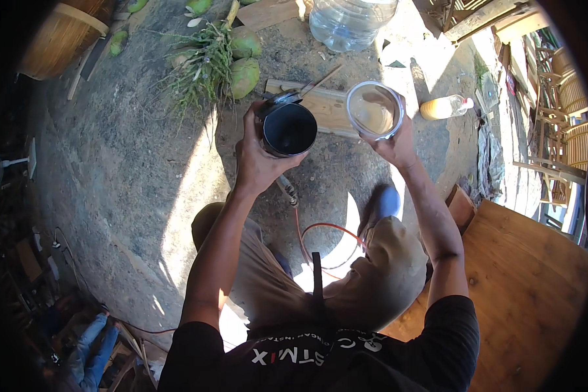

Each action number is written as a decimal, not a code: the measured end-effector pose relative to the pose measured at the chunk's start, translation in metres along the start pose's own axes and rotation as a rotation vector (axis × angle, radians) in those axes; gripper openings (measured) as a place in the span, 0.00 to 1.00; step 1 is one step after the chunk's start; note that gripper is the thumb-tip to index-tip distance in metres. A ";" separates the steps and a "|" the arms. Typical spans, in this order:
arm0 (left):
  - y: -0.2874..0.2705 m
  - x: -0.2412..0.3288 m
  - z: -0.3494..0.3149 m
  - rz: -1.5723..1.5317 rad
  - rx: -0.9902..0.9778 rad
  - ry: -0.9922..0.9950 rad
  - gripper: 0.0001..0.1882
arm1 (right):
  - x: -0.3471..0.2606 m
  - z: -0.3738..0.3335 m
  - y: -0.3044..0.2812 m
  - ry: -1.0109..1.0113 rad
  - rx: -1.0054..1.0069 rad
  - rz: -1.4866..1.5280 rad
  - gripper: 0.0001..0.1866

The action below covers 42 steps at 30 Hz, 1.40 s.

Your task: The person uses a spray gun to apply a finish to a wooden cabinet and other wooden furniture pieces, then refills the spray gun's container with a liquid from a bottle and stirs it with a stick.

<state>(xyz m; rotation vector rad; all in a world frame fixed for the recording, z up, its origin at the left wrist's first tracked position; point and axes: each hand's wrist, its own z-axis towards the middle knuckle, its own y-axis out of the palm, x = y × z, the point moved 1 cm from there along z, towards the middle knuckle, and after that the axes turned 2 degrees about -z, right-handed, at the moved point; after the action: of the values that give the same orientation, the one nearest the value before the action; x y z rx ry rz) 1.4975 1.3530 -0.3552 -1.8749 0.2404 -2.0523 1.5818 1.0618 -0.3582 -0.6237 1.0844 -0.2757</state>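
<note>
My left hand (258,160) is wrapped round a black, round, open-topped cup (289,130), its dark inside facing up. A dark rounded piece (281,101) shows against the cup's far side; I cannot make out what it is. In my right hand (395,144) is a clear plastic tub (374,110), gripped by its side and bottom, its wide mouth turned up toward me. The two vessels are held apart, at about the same height. Below my left hand a metal hose fitting (287,191) shows; where its upper end goes is hidden.
An orange hose (330,225) loops between my legs. Beyond my hands are a wooden board (326,111), green coconuts (245,77) with a stalk, and a large clear water jug (349,29). A bottle of yellowish liquid (441,108) lies right; a wooden panel (516,294) is nearer.
</note>
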 end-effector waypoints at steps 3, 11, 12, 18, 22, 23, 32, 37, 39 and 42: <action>0.013 -0.002 0.002 -0.066 -0.008 0.022 0.61 | -0.041 0.006 -0.037 -0.072 -0.083 -0.100 0.48; 0.038 0.010 0.004 -0.107 -0.150 0.039 0.62 | -0.115 0.005 -0.087 -0.058 -0.281 -0.507 0.48; 0.041 0.011 0.003 -0.121 -0.155 0.046 0.62 | -0.120 0.005 -0.089 -0.059 -0.303 -0.526 0.48; 0.048 0.021 -0.002 -0.121 -0.178 0.099 0.60 | -0.133 0.000 -0.092 -0.005 -0.435 -0.648 0.48; 0.048 0.026 -0.005 -0.113 -0.182 0.098 0.60 | -0.145 0.000 -0.090 -0.029 -0.457 -0.678 0.48; 0.048 0.026 -0.006 -0.120 -0.179 0.109 0.60 | -0.149 0.001 -0.090 -0.019 -0.469 -0.694 0.48; 0.045 0.025 -0.009 -0.130 -0.201 0.130 0.62 | -0.167 0.006 -0.089 -0.051 -0.497 -0.704 0.46; 0.044 0.023 -0.010 -0.132 -0.231 0.111 0.63 | -0.170 0.007 -0.089 -0.081 -0.496 -0.729 0.46; 0.044 0.023 -0.009 -0.120 -0.231 0.111 0.63 | -0.171 0.009 -0.089 -0.097 -0.487 -0.712 0.47; 0.042 0.025 -0.009 -0.130 -0.229 0.091 0.62 | -0.181 0.011 -0.087 -0.009 -0.522 -0.730 0.44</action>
<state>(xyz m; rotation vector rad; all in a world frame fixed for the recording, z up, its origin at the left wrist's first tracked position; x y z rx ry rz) 1.4930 1.3040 -0.3476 -1.9771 0.4020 -2.2847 1.5164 1.0864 -0.1694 -1.4885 0.8834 -0.6238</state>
